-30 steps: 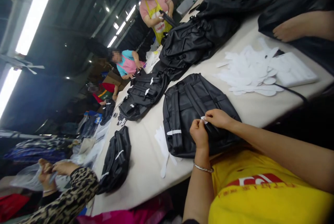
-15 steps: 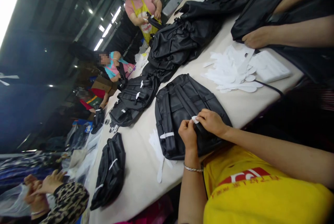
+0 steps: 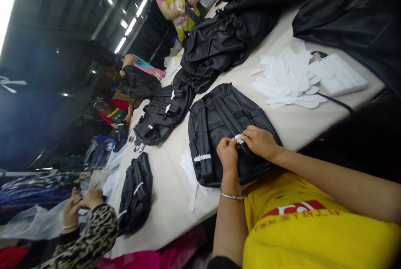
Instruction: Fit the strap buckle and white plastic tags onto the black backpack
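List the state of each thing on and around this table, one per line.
Left hand: fingers pinched on the white strip.
Right hand: pinching the same white strip.
White strip: held between both hands, over the backpack.
Backpack: lying flat, straps up, a white strip already round one strap.
Stack of white strips: loose, fanned out on the table.
Folded backpack: lying near the table's edge, tagged white.

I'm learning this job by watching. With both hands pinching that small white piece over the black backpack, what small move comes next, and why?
Probably wrap the white piece around the strap beneath it: left hand and right hand pinch it over the backpack, whose other strap already carries a white band.
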`<control>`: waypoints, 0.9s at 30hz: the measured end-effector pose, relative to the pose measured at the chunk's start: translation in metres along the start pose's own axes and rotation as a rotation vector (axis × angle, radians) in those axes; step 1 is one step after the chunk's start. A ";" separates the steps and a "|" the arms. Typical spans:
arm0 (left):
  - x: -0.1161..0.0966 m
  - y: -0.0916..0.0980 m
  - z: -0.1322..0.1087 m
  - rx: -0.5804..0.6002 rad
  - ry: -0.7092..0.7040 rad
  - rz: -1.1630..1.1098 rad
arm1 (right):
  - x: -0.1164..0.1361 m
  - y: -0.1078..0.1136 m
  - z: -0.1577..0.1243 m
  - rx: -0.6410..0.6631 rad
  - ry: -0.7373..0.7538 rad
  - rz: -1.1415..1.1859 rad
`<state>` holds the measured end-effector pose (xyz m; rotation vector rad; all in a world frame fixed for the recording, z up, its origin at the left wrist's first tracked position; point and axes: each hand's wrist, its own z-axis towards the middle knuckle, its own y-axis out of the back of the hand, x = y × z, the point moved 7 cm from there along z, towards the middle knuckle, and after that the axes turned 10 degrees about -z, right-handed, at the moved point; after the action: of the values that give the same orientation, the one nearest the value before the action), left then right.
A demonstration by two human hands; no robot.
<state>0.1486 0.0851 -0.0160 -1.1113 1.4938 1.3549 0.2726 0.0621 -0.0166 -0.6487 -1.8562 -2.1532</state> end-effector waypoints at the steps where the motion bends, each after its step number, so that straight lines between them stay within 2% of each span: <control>1: -0.008 -0.001 -0.005 -0.020 -0.103 0.125 | -0.001 -0.001 0.002 0.021 -0.011 0.003; 4: -0.028 -0.009 -0.022 -0.061 -0.390 0.424 | -0.007 -0.010 0.009 0.099 -0.042 0.078; 6: -0.027 -0.009 -0.024 -0.052 -0.406 0.419 | -0.009 -0.015 0.009 0.113 -0.021 0.146; 8: -0.014 -0.002 -0.014 -0.029 -0.239 0.224 | -0.008 -0.015 0.007 0.081 0.025 0.192; 12: 0.026 0.001 0.003 0.046 0.234 -0.370 | -0.007 -0.015 0.002 0.038 0.063 0.247; 14: 0.034 -0.001 0.003 0.056 0.308 -0.490 | -0.009 -0.018 0.004 0.060 0.044 0.271; 16: 0.029 0.004 0.000 0.024 0.211 -0.402 | -0.011 -0.022 0.007 0.085 0.014 0.276; 18: 0.012 0.009 -0.005 0.005 -0.024 -0.140 | -0.013 -0.024 0.009 0.099 -0.018 0.258; 20: -0.007 0.008 -0.012 0.042 -0.265 0.117 | -0.015 -0.024 0.010 0.100 -0.044 0.222; 22: -0.013 0.007 -0.014 0.089 -0.350 0.188 | -0.012 -0.022 0.008 0.093 -0.032 0.192; 24: -0.007 0.010 -0.007 0.084 -0.259 0.044 | -0.006 -0.018 0.005 0.071 0.014 0.174; 27: 0.019 0.013 0.005 0.017 0.031 -0.353 | 0.002 -0.013 0.000 0.044 0.075 0.149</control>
<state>0.1310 0.0890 -0.0310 -1.3179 1.2549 1.0825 0.2651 0.0646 -0.0267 -0.6647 -1.7527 -2.0094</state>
